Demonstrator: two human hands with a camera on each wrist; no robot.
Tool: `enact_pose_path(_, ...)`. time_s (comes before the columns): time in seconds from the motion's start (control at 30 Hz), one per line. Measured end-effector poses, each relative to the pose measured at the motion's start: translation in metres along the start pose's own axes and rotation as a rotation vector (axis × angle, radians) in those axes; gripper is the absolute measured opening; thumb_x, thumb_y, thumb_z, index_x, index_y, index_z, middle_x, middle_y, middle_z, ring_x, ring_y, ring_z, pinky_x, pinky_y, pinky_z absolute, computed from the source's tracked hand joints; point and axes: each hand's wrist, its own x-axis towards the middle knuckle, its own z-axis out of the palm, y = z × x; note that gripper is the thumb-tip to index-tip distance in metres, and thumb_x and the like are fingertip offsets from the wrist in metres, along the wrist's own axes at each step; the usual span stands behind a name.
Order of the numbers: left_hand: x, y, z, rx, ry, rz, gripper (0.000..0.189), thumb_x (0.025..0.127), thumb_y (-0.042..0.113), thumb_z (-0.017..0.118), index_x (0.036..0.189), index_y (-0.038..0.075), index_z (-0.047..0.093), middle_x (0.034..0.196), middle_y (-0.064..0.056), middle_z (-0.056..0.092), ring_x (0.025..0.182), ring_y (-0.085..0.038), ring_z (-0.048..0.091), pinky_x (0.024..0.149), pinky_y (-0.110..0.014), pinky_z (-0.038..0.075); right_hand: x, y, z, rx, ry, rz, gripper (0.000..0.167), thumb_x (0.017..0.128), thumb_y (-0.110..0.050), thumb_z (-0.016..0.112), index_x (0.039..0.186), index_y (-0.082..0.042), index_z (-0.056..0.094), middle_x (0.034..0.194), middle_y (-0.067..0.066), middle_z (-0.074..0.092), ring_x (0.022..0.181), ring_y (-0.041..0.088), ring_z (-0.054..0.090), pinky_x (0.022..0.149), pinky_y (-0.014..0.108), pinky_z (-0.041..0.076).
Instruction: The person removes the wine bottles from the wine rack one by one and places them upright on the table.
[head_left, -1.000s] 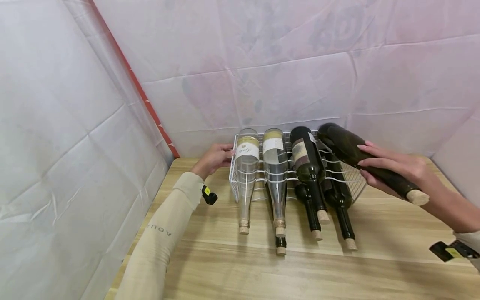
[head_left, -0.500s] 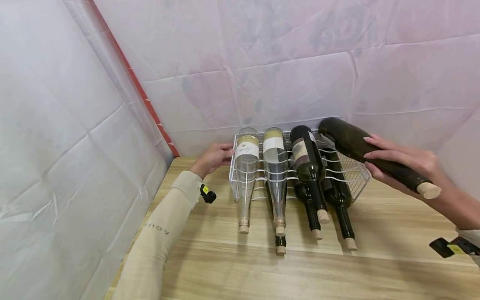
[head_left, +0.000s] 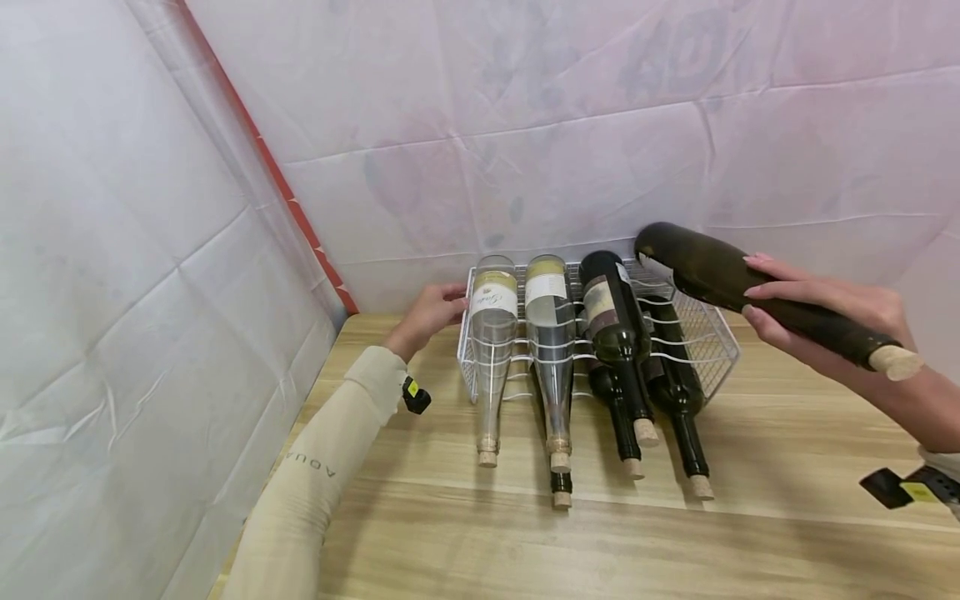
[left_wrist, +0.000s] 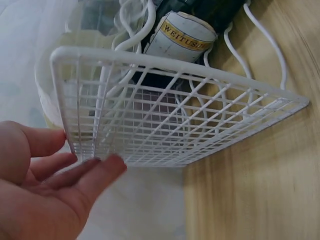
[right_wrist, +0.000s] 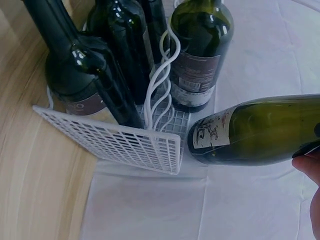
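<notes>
My right hand (head_left: 840, 312) grips a dark green wine bottle (head_left: 712, 262) by its narrower part, the cork pointing toward the lower right. The bottle is raised at the right end of a white wire rack (head_left: 712, 358), its base toward the back wall. In the right wrist view, the held bottle (right_wrist: 260, 131) shows a pale label, and its base lies beside the rack's corner. My left hand (head_left: 427, 318) is at the rack's left side. In the left wrist view, the left hand (left_wrist: 50, 190) has fairly extended fingers, with fingertips touching the mesh end panel's (left_wrist: 150, 115) edge.
Two clear bottles (head_left: 493, 333) and a dark bottle (head_left: 615, 325) lie on the rack's top level. Several dark bottles, such as one on the right (head_left: 675, 375), lie below, corks over the wooden table (head_left: 465, 542). White sheeting (head_left: 562, 167) hangs close behind.
My right hand has moved right and slightly upward with the wine bottle, uncovering more of the rack's right end. The bottle's base has risen. The left hand stays at the rack.
</notes>
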Motion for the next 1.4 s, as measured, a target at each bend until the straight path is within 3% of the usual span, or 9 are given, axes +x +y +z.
enact_pose_path(0.2,-0.003,0.004,0.002,0.085,0.05,0.021,0.047,0.102,0.005,0.058,0.148,-0.004,0.052,0.145,-0.024,0.061,0.131,-0.037,0.062,0.112,-0.052,0.051,-0.001,0.003,-0.001,-0.108,-0.005,0.011,0.06,0.096,-0.052,0.067,0.092,0.006,0.079,0.13,0.005,0.074,0.131,-0.006,0.059,0.105,0.002,0.042)
enact_pose_path(0.3,-0.004,0.005,0.002,0.087,0.074,0.009,0.051,0.101,0.005,0.059,0.15,-0.003,0.049,0.145,-0.025,0.06,0.132,-0.038,0.062,0.11,-0.053,0.052,0.001,0.002,0.0,-0.116,0.0,0.038,0.065,0.096,-0.056,0.066,0.091,0.008,0.077,0.133,-0.006,0.072,0.13,-0.009,0.058,0.103,0.0,0.041)
enact_pose_path(0.43,-0.004,0.008,0.002,0.1,0.123,-0.002,0.056,0.1,0.008,0.058,0.154,-0.002,0.044,0.148,-0.025,0.058,0.132,-0.038,0.062,0.107,-0.05,0.055,0.003,-0.003,0.0,-0.061,0.015,0.095,0.065,0.095,-0.052,0.07,0.091,0.012,0.075,0.134,-0.019,0.068,0.128,-0.011,0.059,0.099,-0.001,0.043)
enact_pose_path(0.6,-0.006,0.013,0.001,0.143,0.16,0.02,0.056,0.101,0.009,0.057,0.155,0.0,0.045,0.149,-0.023,0.058,0.13,-0.038,0.063,0.105,-0.046,0.057,0.004,-0.004,0.001,-0.028,0.054,0.116,0.054,0.093,-0.04,0.075,0.092,0.013,0.076,0.131,-0.011,0.072,0.124,-0.01,0.063,0.098,0.0,0.045)
enact_pose_path(0.83,-0.011,0.018,-0.005,0.265,0.2,0.085,0.057,0.099,0.014,0.06,0.154,0.002,0.047,0.15,-0.021,0.058,0.136,-0.037,0.059,0.113,-0.047,0.051,0.001,0.001,0.001,-0.119,0.06,0.261,0.049,0.094,-0.038,0.074,0.097,0.011,0.075,0.131,-0.033,0.064,0.122,-0.021,0.056,0.093,-0.005,0.04)
enact_pose_path(1.0,-0.014,0.021,-0.008,0.315,0.242,0.113,0.058,0.098,0.016,0.059,0.154,0.004,0.048,0.151,-0.018,0.058,0.135,-0.036,0.059,0.111,-0.048,0.053,0.003,-0.003,0.0,-0.071,0.039,0.322,0.019,0.088,-0.006,0.078,0.099,0.01,0.075,0.133,-0.024,0.068,0.123,-0.016,0.059,0.092,-0.002,0.043)
enact_pose_path(1.2,-0.016,0.022,-0.006,0.363,0.227,0.173,0.059,0.099,0.018,0.062,0.154,0.005,0.047,0.152,-0.019,0.056,0.134,-0.04,0.059,0.108,-0.051,0.054,0.008,-0.016,0.001,-0.002,0.075,0.347,0.018,0.083,0.006,0.078,0.1,0.011,0.076,0.131,-0.003,0.074,0.123,-0.004,0.066,0.093,0.003,0.049)
enact_pose_path(1.4,-0.016,0.022,-0.005,0.391,0.216,0.223,0.06,0.101,0.023,0.064,0.155,0.006,0.045,0.156,-0.016,0.053,0.138,-0.041,0.055,0.112,-0.053,0.051,0.01,-0.015,0.004,0.025,0.113,0.397,0.018,0.083,0.01,0.075,0.101,0.014,0.074,0.13,-0.005,0.075,0.123,-0.002,0.067,0.091,0.004,0.051)
